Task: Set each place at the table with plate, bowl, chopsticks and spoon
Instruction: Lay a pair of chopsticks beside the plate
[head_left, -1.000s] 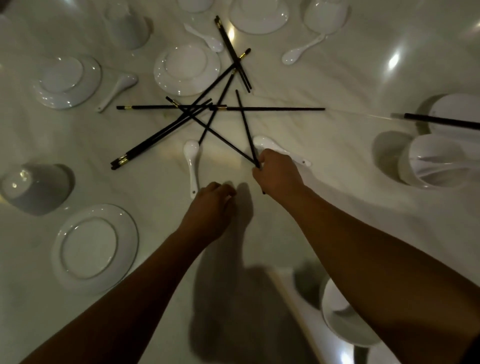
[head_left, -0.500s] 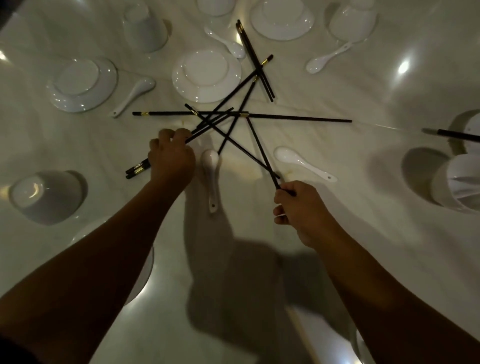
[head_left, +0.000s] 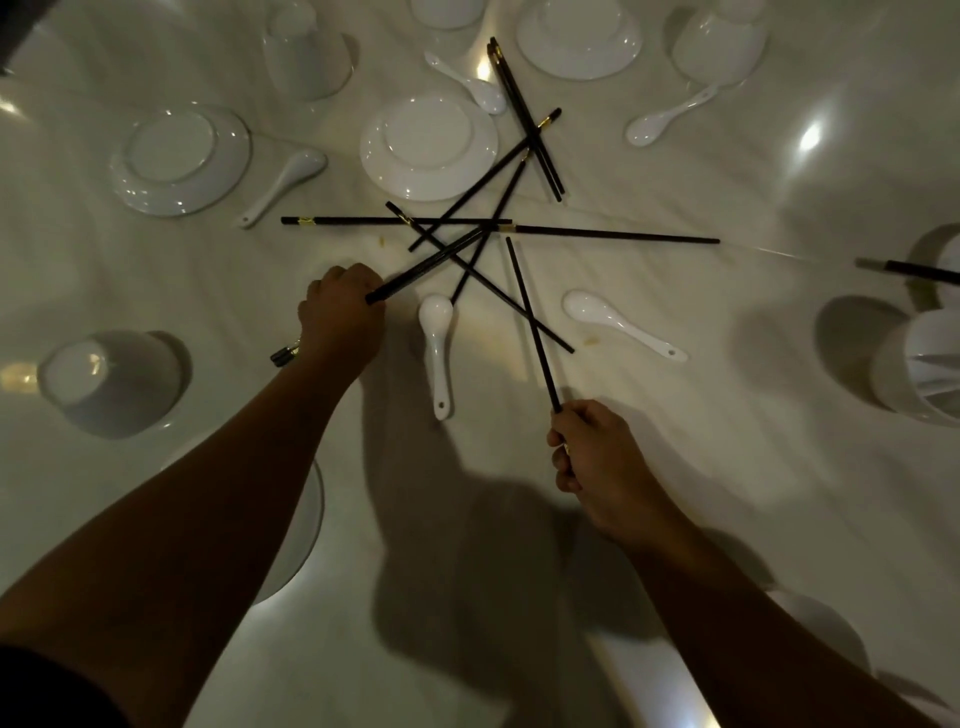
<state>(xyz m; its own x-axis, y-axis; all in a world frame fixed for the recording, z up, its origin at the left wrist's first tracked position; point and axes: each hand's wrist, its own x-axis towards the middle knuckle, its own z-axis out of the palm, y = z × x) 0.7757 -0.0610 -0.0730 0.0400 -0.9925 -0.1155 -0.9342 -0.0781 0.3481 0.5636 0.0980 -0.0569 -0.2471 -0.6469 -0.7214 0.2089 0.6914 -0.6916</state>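
Several black chopsticks with gold bands lie crossed in a heap (head_left: 467, 228) at the middle of the white table (head_left: 727, 467). My left hand (head_left: 340, 317) is closed around a pair of chopsticks (head_left: 415, 273); their banded ends stick out behind my wrist. My right hand (head_left: 597, 452) grips the near end of a single chopstick (head_left: 530, 322) that points away into the heap. White spoons lie between my hands (head_left: 436, 343) and to the right (head_left: 618, 322). Upturned plates (head_left: 428, 145) (head_left: 182, 158) and an upturned bowl (head_left: 111, 382) stand around.
More upturned bowls (head_left: 306, 52) (head_left: 719, 41), a plate (head_left: 579, 36) and spoons (head_left: 283, 182) (head_left: 670, 117) (head_left: 467, 85) sit at the far side. A bowl (head_left: 919, 364) and a chopstick (head_left: 914, 270) are at the right edge. A plate (head_left: 304, 525) is partly under my left forearm.
My left hand reached out to the heap's left side and closed on a pair of chopsticks. My right hand drew back toward me, pulling one chopstick out of the heap.
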